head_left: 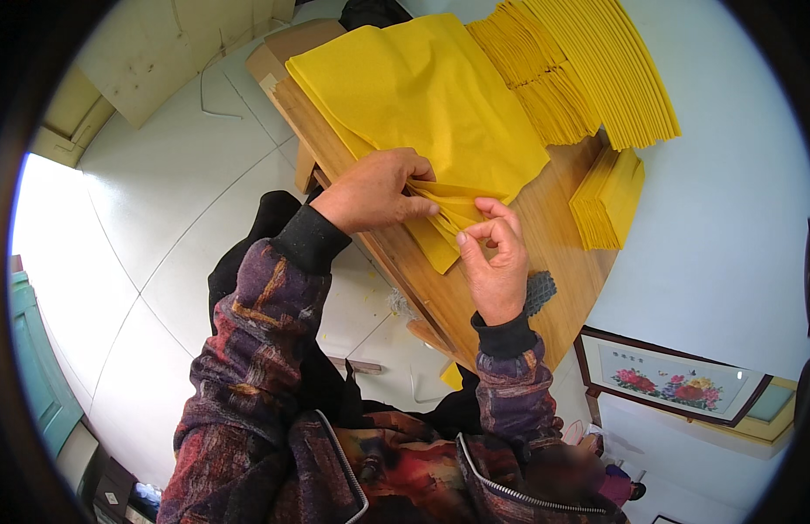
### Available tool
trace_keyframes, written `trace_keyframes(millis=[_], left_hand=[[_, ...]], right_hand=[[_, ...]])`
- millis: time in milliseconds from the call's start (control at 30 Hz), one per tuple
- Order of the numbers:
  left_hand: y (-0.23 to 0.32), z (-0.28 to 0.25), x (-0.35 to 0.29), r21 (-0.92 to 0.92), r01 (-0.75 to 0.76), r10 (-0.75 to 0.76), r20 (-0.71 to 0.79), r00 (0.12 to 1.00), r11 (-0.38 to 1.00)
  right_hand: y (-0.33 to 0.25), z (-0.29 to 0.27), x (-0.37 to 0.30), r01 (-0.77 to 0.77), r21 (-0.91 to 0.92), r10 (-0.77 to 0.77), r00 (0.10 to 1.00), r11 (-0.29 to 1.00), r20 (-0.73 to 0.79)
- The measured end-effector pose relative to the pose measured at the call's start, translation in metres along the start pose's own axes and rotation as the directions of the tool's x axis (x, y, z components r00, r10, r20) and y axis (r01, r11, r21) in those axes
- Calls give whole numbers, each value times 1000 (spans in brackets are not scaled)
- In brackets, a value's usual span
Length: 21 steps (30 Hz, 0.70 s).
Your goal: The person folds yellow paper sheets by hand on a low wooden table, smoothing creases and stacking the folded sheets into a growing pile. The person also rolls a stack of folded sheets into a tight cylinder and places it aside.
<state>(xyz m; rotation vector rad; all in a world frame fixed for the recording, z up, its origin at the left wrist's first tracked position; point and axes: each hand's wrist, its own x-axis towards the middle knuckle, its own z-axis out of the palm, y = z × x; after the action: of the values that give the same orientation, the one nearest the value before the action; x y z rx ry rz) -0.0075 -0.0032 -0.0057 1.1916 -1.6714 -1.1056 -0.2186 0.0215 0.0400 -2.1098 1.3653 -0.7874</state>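
One hand, the left hand (383, 185), was clamped on the near edge of the cloth (422, 96), its thumb on top, apparently to keep the layers parted. The right hand (497, 266) had its fingertips close together there; whether they gripped could not be told. Bright yellow, matte and lightly creased, the cloth lay spread on the table (566, 253), probably for support, with folded stacks (616, 74) beside it, perhaps placed for room.

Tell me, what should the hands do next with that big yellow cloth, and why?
Perhaps the right hand should gently smooth the near edge of the large yellow cloth: it looks bunched and creased beside the left hand, while most of the cloth lies flatter on the brown wooden table.
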Motion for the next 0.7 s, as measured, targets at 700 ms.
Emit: trace_keyframes(millis=[700], left_hand=[[0, 3, 1, 18, -7, 8, -39, 999, 1000]], right_hand=[[0, 1, 2, -31, 11, 31, 999, 999, -6]])
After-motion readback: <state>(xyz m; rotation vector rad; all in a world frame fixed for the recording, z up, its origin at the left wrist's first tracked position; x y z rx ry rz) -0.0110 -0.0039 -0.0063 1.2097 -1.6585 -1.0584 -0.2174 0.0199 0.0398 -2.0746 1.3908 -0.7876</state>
